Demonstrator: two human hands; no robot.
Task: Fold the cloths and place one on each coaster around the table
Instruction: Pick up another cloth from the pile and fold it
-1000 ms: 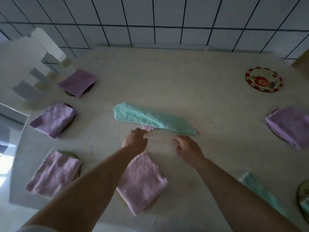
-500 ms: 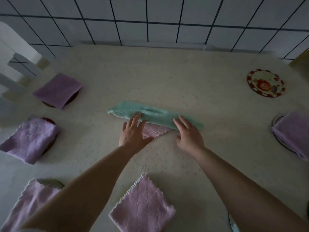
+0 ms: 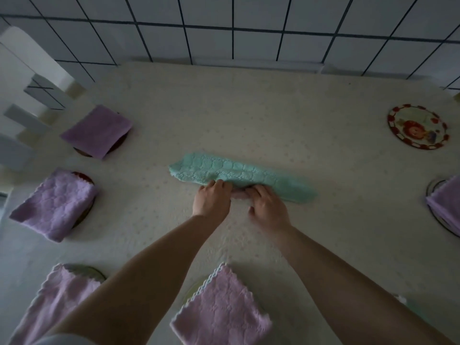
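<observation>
Lying mid-frame on the bench: one teal cloth, long and narrow. Pinching its near edge with curled fingers, left hand and right hand side by side. Sitting around the edges: five folded purple cloths, nearest at bottom centre. Resting bare at upper right: one patterned coaster.

The long cloth is lying mid-table. Left of it, 3 folded cloths are sitting on coasters; 1 bare coaster is lying far right of it.
</observation>
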